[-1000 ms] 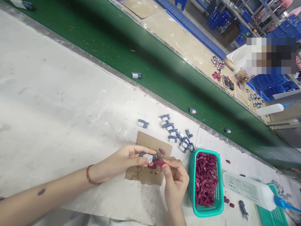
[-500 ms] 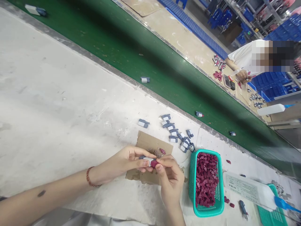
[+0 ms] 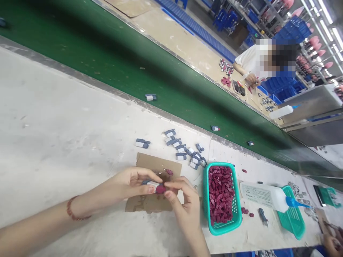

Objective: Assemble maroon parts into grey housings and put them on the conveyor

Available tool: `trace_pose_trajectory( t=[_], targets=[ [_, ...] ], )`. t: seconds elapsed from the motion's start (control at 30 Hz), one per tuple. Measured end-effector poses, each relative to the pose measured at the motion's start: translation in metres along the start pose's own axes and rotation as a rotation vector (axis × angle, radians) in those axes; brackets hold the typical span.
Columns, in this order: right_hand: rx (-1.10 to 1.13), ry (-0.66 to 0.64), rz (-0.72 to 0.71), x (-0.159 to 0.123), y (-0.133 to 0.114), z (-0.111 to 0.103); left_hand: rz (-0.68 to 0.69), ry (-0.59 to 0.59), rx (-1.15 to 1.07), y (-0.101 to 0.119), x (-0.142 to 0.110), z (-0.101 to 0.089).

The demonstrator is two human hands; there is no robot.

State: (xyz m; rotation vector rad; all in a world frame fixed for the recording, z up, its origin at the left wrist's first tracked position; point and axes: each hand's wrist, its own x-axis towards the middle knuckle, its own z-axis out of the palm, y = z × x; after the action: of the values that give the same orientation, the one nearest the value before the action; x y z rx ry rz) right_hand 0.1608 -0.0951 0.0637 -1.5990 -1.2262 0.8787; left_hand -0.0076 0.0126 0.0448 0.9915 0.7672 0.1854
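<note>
My left hand (image 3: pixel 136 185) pinches a small grey-blue and white plastic part (image 3: pixel 151 184) between thumb and fingers. At its right end sits a maroon plastic piece (image 3: pixel 160 189), and the thumb and forefinger of my right hand (image 3: pixel 182 200) close on that end. Beneath both hands lies a piece of brown cardboard (image 3: pixel 150 164), stained dark in the middle. Another maroon piece (image 3: pixel 169 172) rests on this cardboard, just beyond my fingers. Several grey-blue and white parts (image 3: pixel 181 156) lie in a loose cluster past it, with one such part (image 3: pixel 142 143) off to the left.
A green basket (image 3: pixel 205 200) of maroon pieces stands right of my right hand. Beyond it lie a white bottle with a blue nozzle (image 3: pixel 278 198) and another green basket (image 3: pixel 298 228). A green conveyor belt (image 3: pixel 107 67) carries several parts. Across it a person (image 3: pixel 250 60) works.
The view has swung to the right, so everything sits further left in the picture. Both hands keep hold of the part, and my right fingers look slightly looser at the maroon end.
</note>
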Motion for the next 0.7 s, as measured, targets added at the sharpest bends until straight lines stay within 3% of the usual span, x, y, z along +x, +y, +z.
trace_pose_trajectory(
  t=[0.07,0.17,0.27,0.33,0.5,0.7],
  targets=[
    [-0.128,0.091,0.006,0.0,0.007,-0.029,0.063,0.09,0.152,0.016,0.009,-0.011],
    [-0.386,0.391,0.105,0.003,0.028,-0.08,0.172,0.383,0.413,0.045,0.032,-0.038],
    [-0.583,0.454,0.228,0.011,0.049,-0.119,0.31,0.666,0.691,0.07,0.066,-0.071],
    [-0.661,0.438,0.274,0.017,0.056,-0.131,0.345,0.775,0.872,0.08,0.092,-0.091],
    [-0.755,0.388,0.223,0.027,0.06,-0.129,0.434,0.776,1.158,0.088,0.139,-0.113],
    [-0.579,0.421,0.236,0.029,0.067,-0.125,0.62,0.682,1.301,0.087,0.167,-0.097]
  ],
)
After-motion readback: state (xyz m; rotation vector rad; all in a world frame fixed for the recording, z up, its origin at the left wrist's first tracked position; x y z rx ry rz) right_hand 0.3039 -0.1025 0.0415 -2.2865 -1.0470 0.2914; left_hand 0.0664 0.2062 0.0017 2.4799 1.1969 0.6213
